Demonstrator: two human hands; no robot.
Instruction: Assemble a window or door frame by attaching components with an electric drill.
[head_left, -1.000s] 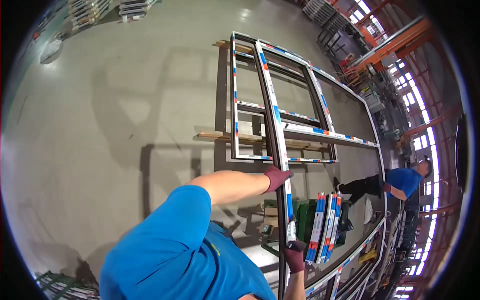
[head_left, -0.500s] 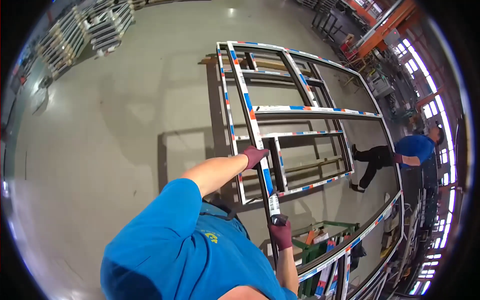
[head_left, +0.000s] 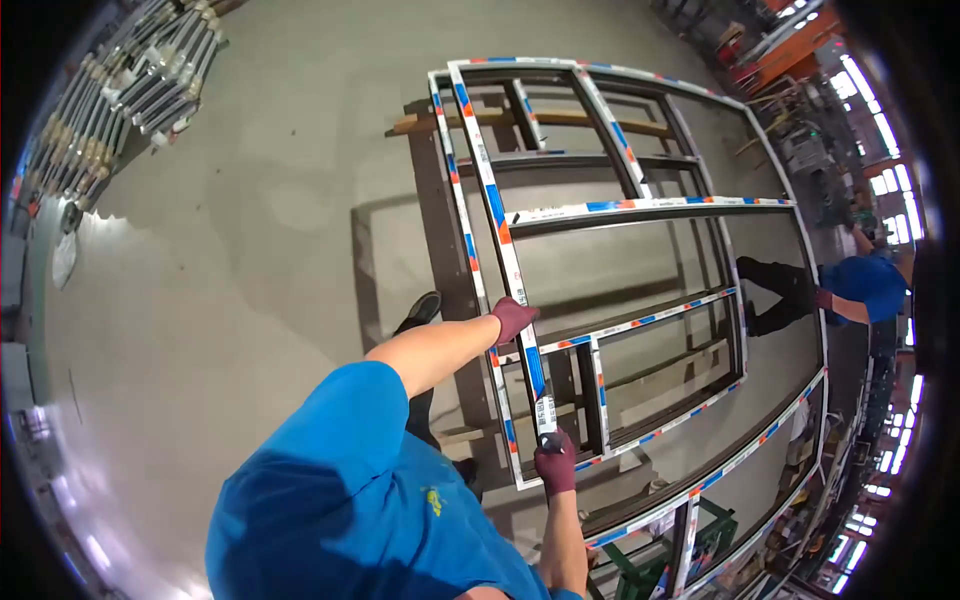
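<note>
Both gloved hands are closed on one white frame [head_left: 620, 215], the top one of a stack of window frames lying flat on timber bearers [head_left: 545, 118] over the grey floor [head_left: 250, 250]. The left hand [head_left: 512, 318] clasps the frame's near long rail; the right hand [head_left: 555, 462] grips the same rail lower down, by the near corner. The step in hand looks like lifting or shifting this frame off the stack, with a co-worker [head_left: 868, 285] in blue bent at the far side of the frame. The next move would call for both people raising it evenly, since so long a frame is likely to twist. Protective tape in blue, orange and white strips runs along the frame's rails, and a small white label [head_left: 545, 412] sits on the rail just above the right hand. Left of the frame, well apart, bundled profiles [head_left: 130, 90] lie in rows.
</note>
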